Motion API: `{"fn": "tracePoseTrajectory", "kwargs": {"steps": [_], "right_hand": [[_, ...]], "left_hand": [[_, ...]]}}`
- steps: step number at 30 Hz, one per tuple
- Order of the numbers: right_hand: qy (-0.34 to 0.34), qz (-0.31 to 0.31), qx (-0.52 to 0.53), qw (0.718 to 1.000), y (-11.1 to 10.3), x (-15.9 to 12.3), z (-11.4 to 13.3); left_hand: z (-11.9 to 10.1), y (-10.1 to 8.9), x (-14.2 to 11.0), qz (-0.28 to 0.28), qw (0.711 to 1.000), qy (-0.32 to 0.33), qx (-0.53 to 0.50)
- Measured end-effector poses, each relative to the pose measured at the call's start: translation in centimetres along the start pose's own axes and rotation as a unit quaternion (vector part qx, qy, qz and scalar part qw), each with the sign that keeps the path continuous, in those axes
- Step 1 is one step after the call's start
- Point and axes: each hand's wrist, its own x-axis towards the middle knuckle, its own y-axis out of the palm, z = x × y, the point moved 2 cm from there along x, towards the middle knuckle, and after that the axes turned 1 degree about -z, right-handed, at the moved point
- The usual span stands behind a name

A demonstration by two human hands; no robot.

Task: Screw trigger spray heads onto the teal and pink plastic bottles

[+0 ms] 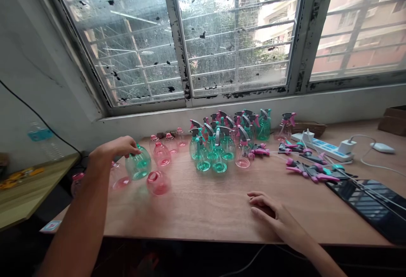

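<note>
We note the left hand (116, 148) grasping a tilted green plastic bottle (138, 163) at its top, near the desk's left end. The right hand (264, 211) lies released on the wooden desk (190, 220). Nearby pink bottles (157, 183) look empty and uncapped; capped spray bottles (209, 152) cluster far, loose spray heads (312, 171) right.

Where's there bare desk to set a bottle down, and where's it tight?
Bare wood of the desk runs along the front, between the pink bottle and the right hand, below the assembled spray bottles. Crowded: that cluster, and the loose trigger heads beside the power strip.
</note>
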Motion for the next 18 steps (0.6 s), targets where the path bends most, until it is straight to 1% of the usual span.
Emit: {"fn": "tracePoseTrajectory", "kwargs": {"steps": [2, 3, 4, 5, 6, 7, 8, 9, 10, 11, 12, 13, 15, 16, 17, 18], "right_hand": [[-0.003, -0.003, -0.011, 1.000, -0.1, -0.2, 0.0], [-0.007, -0.007, -0.019, 1.000, 0.2, -0.3, 0.2], [-0.013, -0.013, -0.029, 0.999, 0.9, -0.4, 0.6], [-0.029, -0.018, -0.043, 0.998, 2.1, -0.4, 1.4], [-0.047, -0.024, -0.053, 0.997, 3.7, -0.2, 2.4], [-0.076, -0.031, -0.063, 0.995, 5.7, 0.2, 3.8], [-0.141, -0.008, -0.091, 0.986, 8.3, 0.8, 5.6], [-0.226, 0.037, -0.137, 0.964, 11.2, 1.6, 7.5], [-0.329, 0.075, -0.189, 0.922, 14.1, 2.5, 9.5], [-0.417, 0.121, -0.244, 0.867, 16.9, 3.5, 11.3], [-0.473, 0.135, -0.286, 0.823, 19.3, 4.8, 12.9], [-0.500, 0.127, -0.316, 0.796, 21.3, 6.1, 14.3], [-0.506, 0.111, -0.378, 0.767, 24.0, 8.6, 16.4], [-0.499, 0.103, -0.405, 0.759, 24.8, 9.6, 17.1], [-0.508, 0.102, -0.422, 0.744, 25.5, 10.3, 17.7], [-0.536, 0.112, -0.426, 0.720, 26.2, 10.7, 18.1]], "left_hand": [[-1.1, -1.0, -0.8, 0.009, 0.997, -0.020, 0.070], [-1.8, -1.7, -1.4, -0.002, 0.995, -0.022, 0.098], [-2.6, -2.4, -2.2, -0.028, 0.993, -0.018, 0.115], [-3.5, -3.0, -3.0, -0.054, 0.991, -0.014, 0.122], [-4.4, -3.5, -3.9, -0.089, 0.988, -0.008, 0.126], [-5.4, -4.0, -4.9, -0.123, 0.984, -0.006, 0.125], [-6.2, -4.3, -5.9, -0.153, 0.981, -0.010, 0.122], [-7.0, -4.6, -6.8, -0.183, 0.976, -0.014, 0.116], [-7.7, -4.7, -7.7, -0.203, 0.973, -0.017, 0.107], [-8.2, -4.8, -8.4, -0.220, 0.970, -0.019, 0.099], [-8.5, -4.8, -9.0, -0.231, 0.969, -0.016, 0.083], [-8.7, -4.8, -9.5, -0.245, 0.968, -0.007, 0.059], [-8.6, -4.8, -10.2, -0.276, 0.961, 0.011, 0.028], [-8.4, -4.9, -10.4, -0.292, 0.956, 0.018, 0.014], [-8.1, -5.0, -10.5, -0.305, 0.952, 0.025, 0.003], [-7.8, -5.0, -10.5, -0.316, 0.948, 0.031, -0.010]]}}
